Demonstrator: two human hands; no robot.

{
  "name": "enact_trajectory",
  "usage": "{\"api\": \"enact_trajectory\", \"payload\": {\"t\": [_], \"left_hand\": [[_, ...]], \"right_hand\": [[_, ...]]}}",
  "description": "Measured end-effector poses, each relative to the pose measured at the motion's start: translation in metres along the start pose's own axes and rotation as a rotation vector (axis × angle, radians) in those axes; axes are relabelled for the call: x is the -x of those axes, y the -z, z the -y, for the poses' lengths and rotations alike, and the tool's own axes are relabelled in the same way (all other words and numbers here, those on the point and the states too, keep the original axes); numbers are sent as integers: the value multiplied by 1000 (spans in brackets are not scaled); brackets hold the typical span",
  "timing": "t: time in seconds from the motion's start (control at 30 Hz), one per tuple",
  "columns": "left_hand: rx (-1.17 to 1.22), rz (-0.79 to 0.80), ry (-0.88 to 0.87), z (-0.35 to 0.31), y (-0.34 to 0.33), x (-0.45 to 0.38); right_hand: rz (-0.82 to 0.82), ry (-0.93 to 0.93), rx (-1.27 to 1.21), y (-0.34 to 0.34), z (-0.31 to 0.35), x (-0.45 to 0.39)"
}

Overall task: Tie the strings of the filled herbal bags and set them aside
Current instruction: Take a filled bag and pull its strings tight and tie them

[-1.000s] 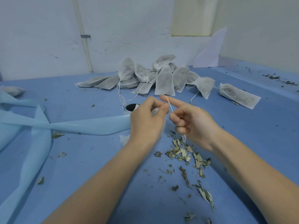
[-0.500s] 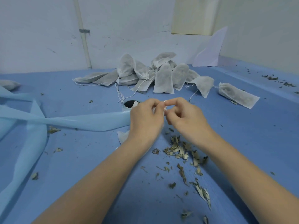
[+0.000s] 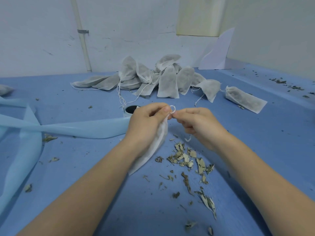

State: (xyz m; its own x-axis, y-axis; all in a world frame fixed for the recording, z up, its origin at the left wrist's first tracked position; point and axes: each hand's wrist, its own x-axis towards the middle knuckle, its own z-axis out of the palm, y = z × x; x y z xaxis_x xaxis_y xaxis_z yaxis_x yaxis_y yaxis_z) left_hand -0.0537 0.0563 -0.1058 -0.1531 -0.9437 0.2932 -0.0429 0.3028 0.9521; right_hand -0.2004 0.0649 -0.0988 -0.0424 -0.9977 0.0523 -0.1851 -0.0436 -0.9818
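On the left of the blue worktop [image 3: 68,159], a small round container [image 3: 130,110] with a dark inside sits just beyond the left hand [image 3: 146,123]; what it holds cannot be told. That hand grips the neck of a white herbal bag [image 3: 153,147], which hangs under the wrist to the worktop, seemingly so the mouth stays shut, while the right hand [image 3: 199,125] pinches the string [image 3: 172,109] into a small loop between both sets of fingers. Beyond them a pile of bags [image 3: 167,80] with dark filling lies set aside, and loose dried leaves [image 3: 185,159] lie scattered nearer right.
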Motion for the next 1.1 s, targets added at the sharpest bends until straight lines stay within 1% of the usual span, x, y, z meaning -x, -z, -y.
{"api": "enact_trajectory", "payload": {"t": [0.07,0.13,0.27,0.3,0.37,0.43,0.53,0.6,0.67,0.73,0.83,0.9,0.97,1.03,1.1], "left_hand": [[-45,26,-15,-2,0,1],[-176,15,-60,-4,-2,3],[-495,-99,-231,-4,-7,6],[-554,-125,-273,-4,-8,6],[-616,-158,-310,-3,-10,7],[-615,-190,-300,-2,-13,8],[-567,-240,-223,-2,-16,10],[-518,-251,-164,-3,-17,10],[-479,-253,-112,-4,-17,10],[-454,-247,-81,-5,-18,10],[-398,-217,-45,-6,-18,8],[-331,-204,10,-5,-17,5],[-274,-218,39,-4,-16,4],[-260,-238,-10,-4,-16,5],[-320,-273,-139,-4,-17,9]], "right_hand": [[35,-28,-88,2,3,0],[54,-74,-167,5,5,0],[67,-156,-347,8,5,0],[67,-142,-355,8,4,0],[45,-84,-292,6,3,1],[-14,-35,-218,4,1,1],[-75,8,-109,1,-2,2],[-68,12,-81,1,-1,3],[-21,3,-109,0,1,5],[54,-44,-209,-1,3,5],[187,-192,-466,-4,6,6],[224,-260,-592,-8,6,6],[219,-294,-671,-11,6,7],[197,-310,-730,-13,5,7],[162,-317,-759,-14,6,7]]}}
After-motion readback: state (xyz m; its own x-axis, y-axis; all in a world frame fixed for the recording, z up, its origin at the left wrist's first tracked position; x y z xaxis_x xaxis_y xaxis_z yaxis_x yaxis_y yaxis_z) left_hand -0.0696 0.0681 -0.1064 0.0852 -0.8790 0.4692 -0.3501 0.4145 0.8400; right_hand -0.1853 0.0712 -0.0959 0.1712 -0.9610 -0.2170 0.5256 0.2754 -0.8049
